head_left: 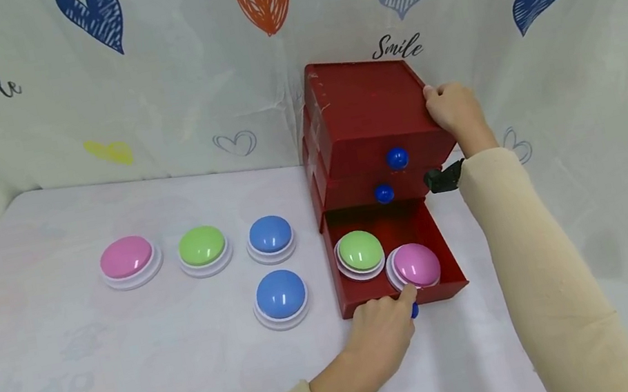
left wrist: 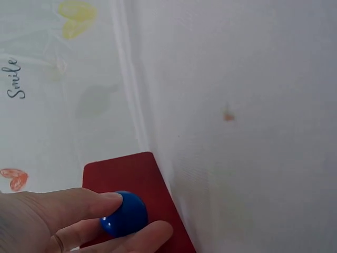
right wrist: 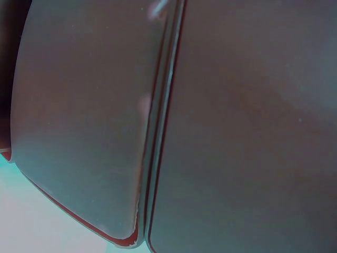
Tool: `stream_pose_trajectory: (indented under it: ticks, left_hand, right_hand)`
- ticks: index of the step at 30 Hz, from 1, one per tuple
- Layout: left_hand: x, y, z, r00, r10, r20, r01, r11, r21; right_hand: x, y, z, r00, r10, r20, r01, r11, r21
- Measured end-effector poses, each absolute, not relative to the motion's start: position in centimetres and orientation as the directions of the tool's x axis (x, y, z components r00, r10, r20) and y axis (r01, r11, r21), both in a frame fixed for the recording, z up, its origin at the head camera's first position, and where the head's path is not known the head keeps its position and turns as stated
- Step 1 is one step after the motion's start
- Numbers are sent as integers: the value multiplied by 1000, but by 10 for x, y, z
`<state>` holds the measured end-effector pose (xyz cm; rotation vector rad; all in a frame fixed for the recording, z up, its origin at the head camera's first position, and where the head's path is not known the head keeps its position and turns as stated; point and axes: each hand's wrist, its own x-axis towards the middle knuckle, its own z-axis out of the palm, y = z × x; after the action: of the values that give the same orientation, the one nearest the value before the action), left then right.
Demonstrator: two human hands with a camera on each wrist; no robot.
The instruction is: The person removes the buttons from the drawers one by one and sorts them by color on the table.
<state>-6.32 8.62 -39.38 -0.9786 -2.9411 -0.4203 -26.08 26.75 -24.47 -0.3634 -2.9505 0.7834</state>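
A red chest of drawers (head_left: 362, 96) stands against the back cloth with its bottom drawer (head_left: 399, 221) pulled out. Inside that drawer sit a green dome button (head_left: 361, 250) and a pink dome button (head_left: 417, 264), each on a white base. My left hand (head_left: 384, 334) is at the drawer's front, and the left wrist view shows its thumb and fingers pinching the round blue knob (left wrist: 129, 215). At the chest's upper right edge, my right hand (head_left: 455, 111) grips the side; part of its fingers is hidden. The right wrist view shows only red drawer fronts (right wrist: 84, 121) close up.
Left of the chest, a pink button (head_left: 126, 257), a green button (head_left: 202, 246) and a blue button (head_left: 270, 235) line up on the white table (head_left: 151, 379). Another blue button (head_left: 281, 295) is nearer. Two upper drawers with blue knobs (head_left: 397, 158) are closed.
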Motion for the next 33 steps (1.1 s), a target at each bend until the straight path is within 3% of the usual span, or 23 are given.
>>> stream_pose_trajectory:
  ticks: [5,22,29,33]
  left_hand:
    - [-63,85,-394,-789,606,102,609,751,254]
    - [-73,70,-370,-744,666,61,598,621,507]
    - [-94,60,-360,-788,606,112,525,565,636]
    - [-111,54,-361,-810,569,142,526,597,607]
  right_hand:
    - [-261,269,-245,-968,249,4,214,838,-502]
    - [-260,270,-243,-967,255,-1,222,839,-497]
    - [-260,268,-243,-968,250,5,215,844,-492]
    - [-260,268,-244,-968,251,16,211,844,-493]
